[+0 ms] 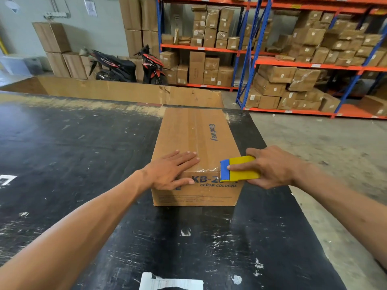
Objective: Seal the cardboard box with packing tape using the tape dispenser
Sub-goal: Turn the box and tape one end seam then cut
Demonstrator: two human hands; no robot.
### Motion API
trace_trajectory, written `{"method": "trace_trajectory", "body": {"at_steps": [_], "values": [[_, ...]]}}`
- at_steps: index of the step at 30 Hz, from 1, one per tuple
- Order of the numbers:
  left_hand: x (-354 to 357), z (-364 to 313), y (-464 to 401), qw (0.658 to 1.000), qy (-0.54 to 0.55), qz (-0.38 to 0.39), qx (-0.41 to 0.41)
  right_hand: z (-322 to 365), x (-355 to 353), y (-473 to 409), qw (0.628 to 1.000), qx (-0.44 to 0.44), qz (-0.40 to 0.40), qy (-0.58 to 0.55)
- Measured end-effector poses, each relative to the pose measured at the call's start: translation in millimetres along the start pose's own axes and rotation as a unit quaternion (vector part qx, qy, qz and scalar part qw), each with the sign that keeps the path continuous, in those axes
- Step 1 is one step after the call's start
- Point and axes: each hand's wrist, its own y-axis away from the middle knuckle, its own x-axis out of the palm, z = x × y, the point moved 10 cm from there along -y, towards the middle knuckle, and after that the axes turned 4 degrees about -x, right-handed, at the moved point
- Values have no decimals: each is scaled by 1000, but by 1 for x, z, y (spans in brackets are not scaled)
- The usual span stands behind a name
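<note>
A long brown cardboard box lies on the black table, flaps closed, with clear tape along its top seam. My left hand lies flat on the near left top corner, thumb down over the front face. My right hand grips a yellow and blue tape dispenser against the box's near right top edge. A stretch of clear tape runs along the near edge from the dispenser's blue end towards my left hand.
A large open cardboard carton stands behind the table. Two motorbikes are parked by the far wall. Blue and orange racks full of boxes fill the right side. A white paper label lies at the table's near edge.
</note>
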Motion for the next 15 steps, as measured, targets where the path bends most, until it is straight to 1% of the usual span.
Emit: {"method": "trace_trajectory", "body": {"at_steps": [2, 4, 5, 10, 15], "values": [[-14, -7, -7, 1000, -4, -21, -8, 0, 2, 1, 1000, 0, -6, 5], [-25, -21, -23, 998, -54, -42, -6, 0, 4, 3, 1000, 3, -3, 5], [-26, -26, -30, 997, -62, -46, -12, 0, 4, 3, 1000, 6, 1, 3], [6, -24, -43, 999, -10, 23, -41, -5, 8, 4, 999, 36, -8, 5], [8, -20, -45, 999, -17, 36, -36, -6, 4, 7, 999, 40, -13, -21]]}}
